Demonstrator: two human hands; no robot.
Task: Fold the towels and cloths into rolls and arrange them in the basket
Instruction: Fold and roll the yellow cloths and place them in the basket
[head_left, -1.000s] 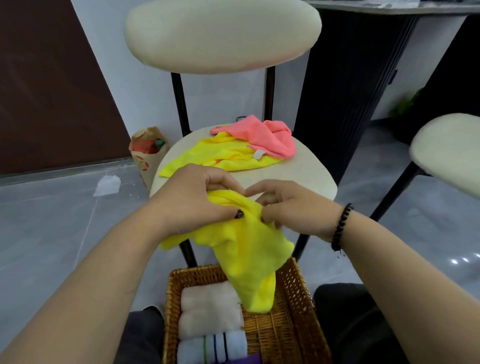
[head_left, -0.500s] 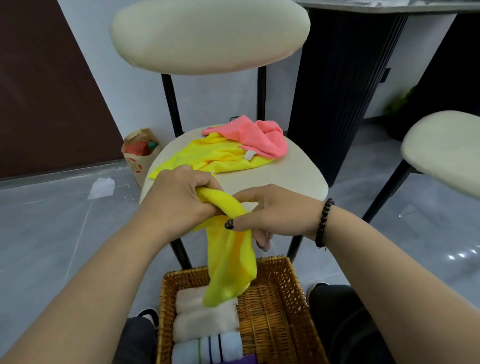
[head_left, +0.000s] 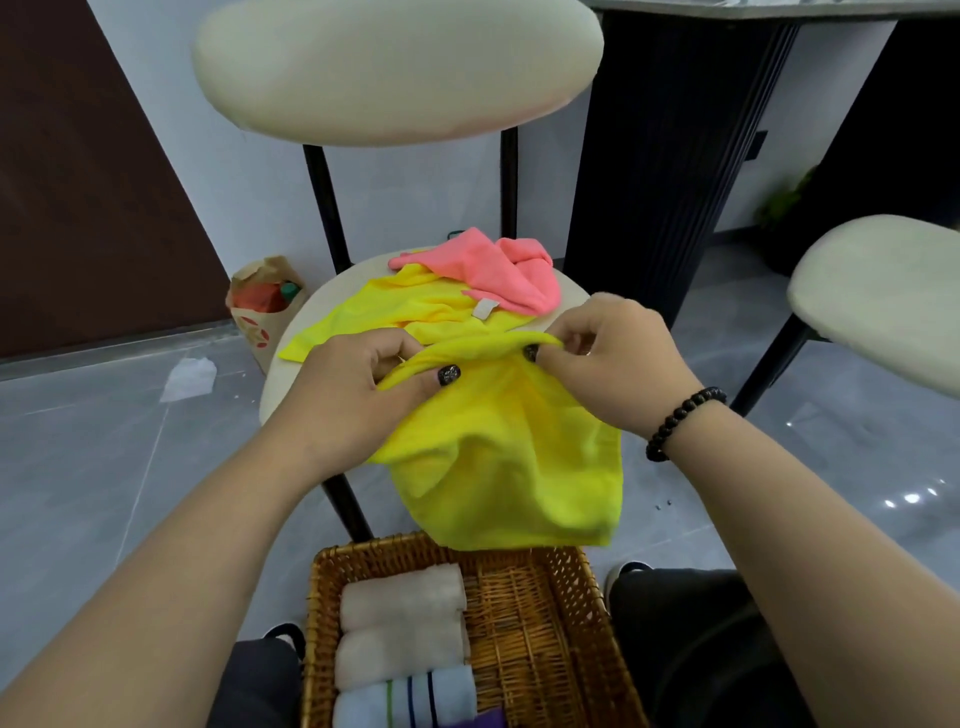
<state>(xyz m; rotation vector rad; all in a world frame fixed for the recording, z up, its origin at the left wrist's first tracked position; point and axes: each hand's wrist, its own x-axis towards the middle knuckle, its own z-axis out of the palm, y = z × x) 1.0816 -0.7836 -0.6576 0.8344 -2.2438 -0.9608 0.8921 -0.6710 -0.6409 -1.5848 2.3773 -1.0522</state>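
Observation:
A yellow cloth (head_left: 509, 457) hangs spread in front of me above the wicker basket (head_left: 524, 613). My left hand (head_left: 358, 384) pinches its upper edge on the left, and my right hand (head_left: 613, 358) pinches the same edge on the right. The basket sits low between my knees and holds two beige rolled towels (head_left: 402, 597), a white striped roll (head_left: 405, 701) and a bit of purple cloth (head_left: 478, 719). A second yellow cloth (head_left: 405, 312) and a pink cloth (head_left: 498, 275) lie crumpled on the round chair seat (head_left: 291, 374).
The chair's cream backrest (head_left: 395, 67) rises behind the seat on black posts. A paper bag (head_left: 262, 312) stands on the floor at the left. Another cream chair (head_left: 883, 301) is at the right. A black fluted table base (head_left: 660, 156) stands behind.
My hands have moved apart along the cloth's top edge. The yellow cloth, bunched into a narrow hanging strip half a second ago, now hangs spread wide.

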